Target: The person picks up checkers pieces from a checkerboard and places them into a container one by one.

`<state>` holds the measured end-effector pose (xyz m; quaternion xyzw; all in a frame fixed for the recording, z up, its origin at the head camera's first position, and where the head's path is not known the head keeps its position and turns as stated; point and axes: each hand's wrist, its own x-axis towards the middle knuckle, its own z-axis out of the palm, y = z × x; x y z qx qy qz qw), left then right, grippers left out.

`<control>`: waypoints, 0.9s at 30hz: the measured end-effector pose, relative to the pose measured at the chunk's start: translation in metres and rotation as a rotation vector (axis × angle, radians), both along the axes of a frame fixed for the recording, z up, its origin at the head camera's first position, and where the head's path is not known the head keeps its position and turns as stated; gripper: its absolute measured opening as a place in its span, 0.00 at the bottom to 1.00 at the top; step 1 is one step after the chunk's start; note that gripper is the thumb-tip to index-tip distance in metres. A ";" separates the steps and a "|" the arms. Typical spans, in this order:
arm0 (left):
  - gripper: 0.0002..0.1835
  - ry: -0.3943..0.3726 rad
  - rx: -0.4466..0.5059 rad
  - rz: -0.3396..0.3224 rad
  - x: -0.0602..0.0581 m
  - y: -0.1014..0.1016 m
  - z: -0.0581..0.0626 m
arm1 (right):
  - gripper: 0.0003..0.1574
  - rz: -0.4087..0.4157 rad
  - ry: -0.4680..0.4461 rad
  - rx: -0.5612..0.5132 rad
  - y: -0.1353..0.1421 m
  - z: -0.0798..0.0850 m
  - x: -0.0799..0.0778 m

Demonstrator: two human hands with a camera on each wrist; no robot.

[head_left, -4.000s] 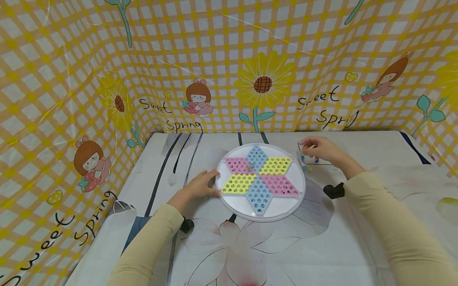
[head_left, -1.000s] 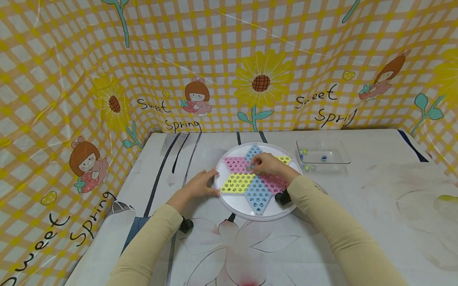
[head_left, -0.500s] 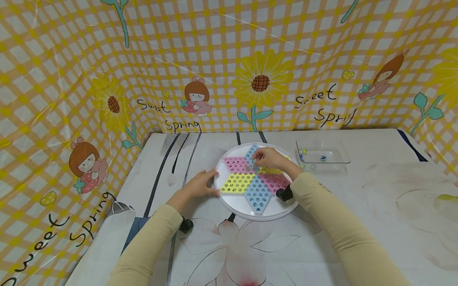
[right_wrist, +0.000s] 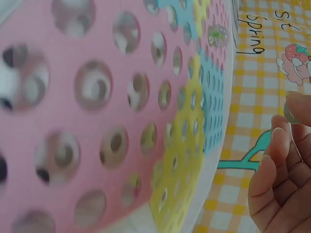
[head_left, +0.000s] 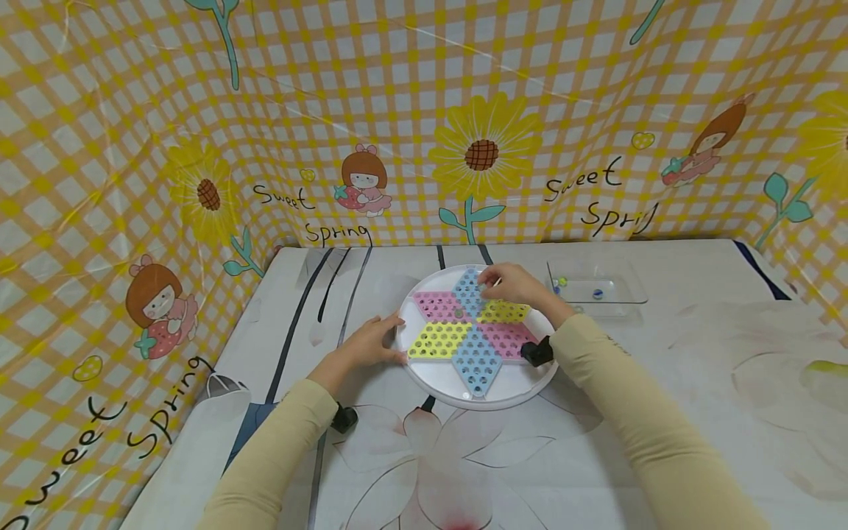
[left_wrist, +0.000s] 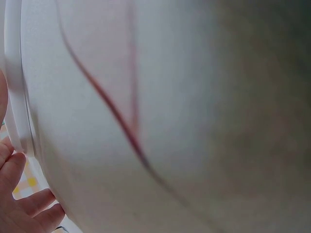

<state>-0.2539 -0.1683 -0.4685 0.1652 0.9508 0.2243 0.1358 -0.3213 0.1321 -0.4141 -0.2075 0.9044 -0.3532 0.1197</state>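
Note:
A round white Chinese checkers board (head_left: 424,379) with a pink, yellow and blue star lies on the table. My left hand (head_left: 371,341) rests against its left rim, thumb and fingers spread; in the left wrist view the fingers (left_wrist: 14,170) touch the rim and cloth. Over the board's far right part, my right hand (head_left: 510,283) pinches a small greenish glass marble (right_wrist: 290,112) between thumb and fingers. Another clear marble with green inside (right_wrist: 217,36) sits in a pink section left of centre, at the marble (head_left: 459,313) in the head view.
A clear plastic box (head_left: 626,294) right of the board holds several marbles, among them a blue one (head_left: 598,294). A checked sunflower curtain (head_left: 411,110) rises behind and left. Something white with a blue part (head_left: 248,427) lies by the left sleeve.
Four seconds ago my right hand was at the clear box. It then came to the board's middle and has since shifted slightly back and right, lifting the marble. The left hand stays put.

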 end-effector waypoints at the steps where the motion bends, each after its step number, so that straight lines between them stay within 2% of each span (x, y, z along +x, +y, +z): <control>1: 0.43 -0.001 0.001 0.000 0.000 0.000 0.000 | 0.16 -0.002 0.006 0.007 0.002 0.000 -0.001; 9: 0.42 -0.001 0.003 0.006 0.001 0.001 0.000 | 0.14 -0.025 0.042 0.014 0.021 0.007 -0.003; 18: 0.42 0.000 -0.002 0.006 0.001 0.001 0.001 | 0.16 -0.076 -0.013 0.016 0.044 0.017 -0.004; 27: 0.42 -0.012 -0.001 0.019 0.001 0.002 0.000 | 0.16 -0.136 -0.006 0.050 0.073 0.022 -0.005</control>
